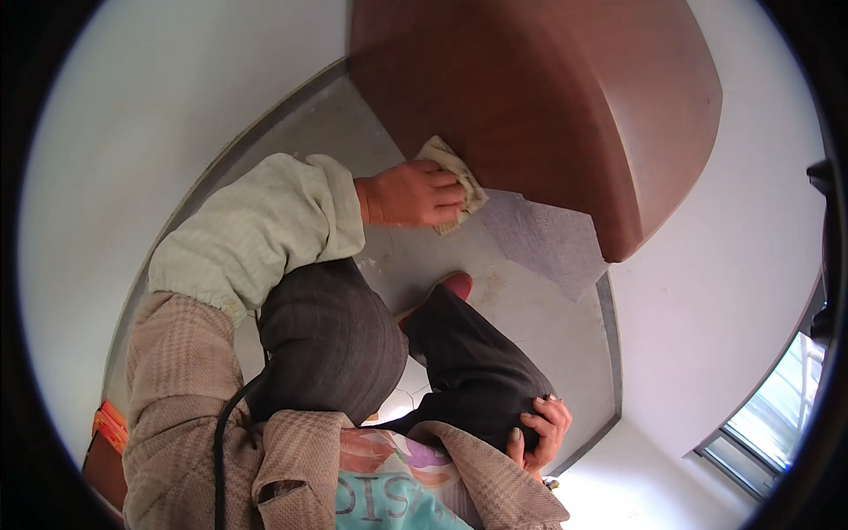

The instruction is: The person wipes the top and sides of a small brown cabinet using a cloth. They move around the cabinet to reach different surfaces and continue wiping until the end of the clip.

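Note:
My left hand (414,195) is wrapped over a folded, stained beige cloth (450,159). It presses the cloth against the lower edge of a reddish-brown wood-look panel (490,99), just above the grey floor. Part of the cloth is hidden under the fingers. A pale green sleeve cover (258,225) covers that forearm. My right hand (546,427) rests on my right knee, fingers spread over the dark trousers (477,371) and holding nothing. Beneath the panel's lower edge, a grey fabric-like sheet (550,242) lies on the floor.
White walls with a dark grey skirting strip (613,344) stand on both sides. A red shoe (457,285) is planted on the floor (530,298). A black cable (222,437) runs along my left side. At lower left is a red-orange item (109,424); a window (772,397) is at lower right.

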The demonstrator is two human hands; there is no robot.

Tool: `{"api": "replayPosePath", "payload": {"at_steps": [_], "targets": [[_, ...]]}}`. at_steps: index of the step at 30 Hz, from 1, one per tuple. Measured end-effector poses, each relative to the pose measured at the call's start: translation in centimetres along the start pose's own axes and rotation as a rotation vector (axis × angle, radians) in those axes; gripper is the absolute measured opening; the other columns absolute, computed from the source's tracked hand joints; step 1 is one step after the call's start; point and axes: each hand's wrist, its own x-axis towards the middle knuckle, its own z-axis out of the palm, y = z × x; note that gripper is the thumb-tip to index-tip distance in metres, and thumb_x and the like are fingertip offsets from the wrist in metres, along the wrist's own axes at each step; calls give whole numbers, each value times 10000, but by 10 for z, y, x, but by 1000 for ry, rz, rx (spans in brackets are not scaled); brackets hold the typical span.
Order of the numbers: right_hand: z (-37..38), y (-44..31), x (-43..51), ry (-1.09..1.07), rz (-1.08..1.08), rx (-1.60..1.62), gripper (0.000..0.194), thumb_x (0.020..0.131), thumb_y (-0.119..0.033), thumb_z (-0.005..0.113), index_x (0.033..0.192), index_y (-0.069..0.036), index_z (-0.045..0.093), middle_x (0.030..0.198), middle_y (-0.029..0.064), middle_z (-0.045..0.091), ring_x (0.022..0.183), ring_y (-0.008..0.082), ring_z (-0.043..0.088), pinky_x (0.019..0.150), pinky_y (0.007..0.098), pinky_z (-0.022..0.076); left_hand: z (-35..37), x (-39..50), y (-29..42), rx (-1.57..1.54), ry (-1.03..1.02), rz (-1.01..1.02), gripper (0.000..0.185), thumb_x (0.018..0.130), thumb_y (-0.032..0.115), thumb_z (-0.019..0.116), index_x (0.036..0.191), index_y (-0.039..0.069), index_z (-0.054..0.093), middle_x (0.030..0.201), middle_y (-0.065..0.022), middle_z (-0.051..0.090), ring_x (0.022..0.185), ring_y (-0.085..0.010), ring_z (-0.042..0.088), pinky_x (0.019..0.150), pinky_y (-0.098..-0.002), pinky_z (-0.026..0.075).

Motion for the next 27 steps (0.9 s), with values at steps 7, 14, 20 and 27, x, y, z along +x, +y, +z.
{"api": "replayPosePath", "payload": {"at_steps": [7, 14, 20, 27], "targets": [[-1, 5, 1, 3, 23, -9, 230, 722, -171, 719, 914, -51, 675, 1070, 164, 683, 1088, 381, 606, 1042, 563, 447, 52, -65, -13, -18, -345, -208, 191, 804, 171, 662, 986, 121, 691, 1075, -39, 649, 1018, -244, 658, 812, -383, 588], [0, 8, 5, -7, 16, -12, 224, 723, -171, 715, 912, -59, 672, 1072, 161, 685, 1097, 380, 604, 1047, 570, 443, 95, -94, -36, -415, -604, -1079, 413, 843, 104, 688, 1252, 57, 654, 1242, -128, 668, 1096, -369, 667, 848, -474, 565], [0, 9, 7, -18, 9, -7, 220, 729, -173, 711, 913, -60, 669, 1078, 158, 688, 1102, 382, 606, 1048, 573, 443, 124, -90, -33, -1171, -125, -2098, 416, 878, 64, 732, 1254, -57, 602, 1147, -169, 700, 988, -329, 708, 843, -477, 563], [1, -1, 6, -14, 1, -4, 214, 727, -165, 703, 911, -64, 665, 1086, 162, 690, 1115, 389, 609, 1062, 575, 431, 79, -38, -20, -1562, 72, -2212, 280, 924, 102, 686, 1184, 21, 621, 1069, -115, 710, 975, -235, 720, 826, -421, 621]]}}
